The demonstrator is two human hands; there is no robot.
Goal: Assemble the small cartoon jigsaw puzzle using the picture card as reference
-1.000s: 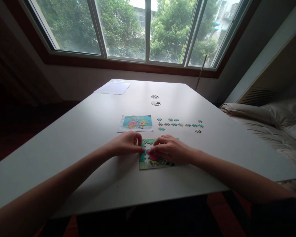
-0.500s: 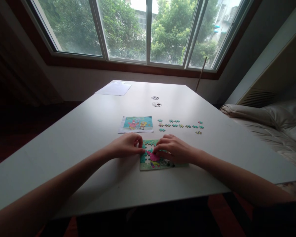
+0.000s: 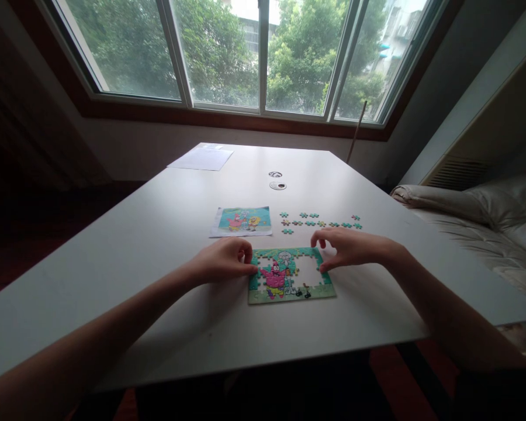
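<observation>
A partly filled jigsaw puzzle (image 3: 275, 282) lies flat near the front of the table, with pink, green and white cartoon figures in it. Bare gaps show in its right half and at the upper left. My left hand (image 3: 225, 259) holds the puzzle's left edge, thumb against the border and fingers curled. At the upper right corner is my right hand (image 3: 348, 248); its thumb reaches the right border and its index finger the top edge, with the two apart. No loose piece shows in it.
Several loose puzzle pieces (image 3: 310, 223) lie in rows behind the puzzle. Left of them is a printed reference picture (image 3: 245, 220). Two small round discs (image 3: 277, 185) and white paper sheets (image 3: 204, 158) are farther back on the white table (image 3: 166, 228).
My right hand has moved from the middle of the puzzle to its upper right corner, uncovering the figures and the right-hand gap. The left hand stays at the left edge.
</observation>
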